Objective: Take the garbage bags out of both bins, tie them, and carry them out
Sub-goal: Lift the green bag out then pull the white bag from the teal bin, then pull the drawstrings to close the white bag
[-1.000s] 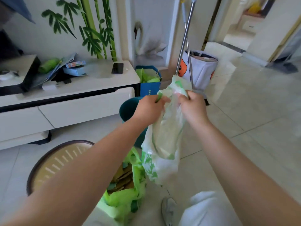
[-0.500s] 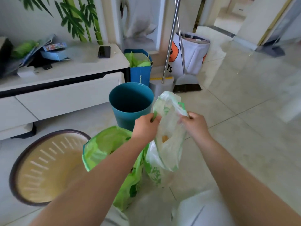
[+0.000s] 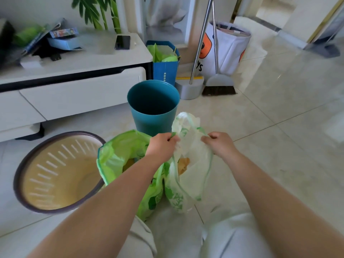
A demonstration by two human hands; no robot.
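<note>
Lower left of the frame: the beige slatted bin (image 3: 55, 172), emptied of its liner; upper centre: the teal bin (image 3: 153, 107), likewise bare inside. Between them, centre frame, the green bag (image 3: 119, 157) stands on the floor (image 3: 279, 127) with its mouth gaping — not yet tied. Just right of it and touching it hangs the white bag (image 3: 189, 164), long axis vertical, its base near the floor. My left hand (image 3: 162, 146) pinches one handle at the bag's left rim, my right hand (image 3: 220, 143) pinches the opposite edge; both are closed on plastic, level with each other and equally near, with the free handle loop (image 3: 183, 120) rising between them toward the teal bin. The bag mouth thus runs left to right between my fingers, so the knot, as I judge it, calls for drawing the two handles across one another. Against half a second ago, my hands sit lower in the frame and further apart, the mouth is spread wider, and the view has tipped down — my knees now fill the bottom edge.
</note>
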